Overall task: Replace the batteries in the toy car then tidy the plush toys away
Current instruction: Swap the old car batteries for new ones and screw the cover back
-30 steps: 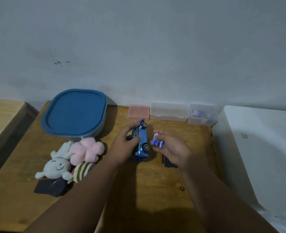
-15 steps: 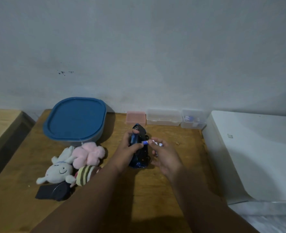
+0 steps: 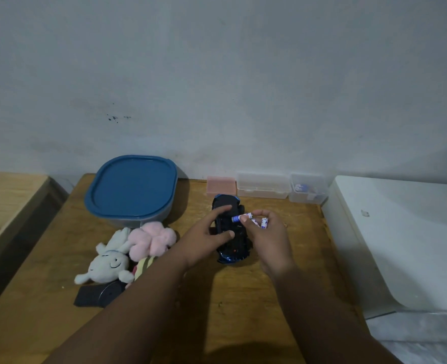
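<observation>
Left grip [image 3: 206,240] on upturned toy car [image 3: 234,253]

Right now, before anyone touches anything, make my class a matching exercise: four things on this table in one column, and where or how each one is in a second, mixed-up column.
Things
1. toy car
2. batteries
3. blue lid
4. pink plush toy

Places or states
A. pinched in the right hand
B. closing the big container
C. underside up, gripped by the left hand
D. lying on the table in front of the container

Pairs: 1-C, 2-A, 3-B, 4-D
</observation>
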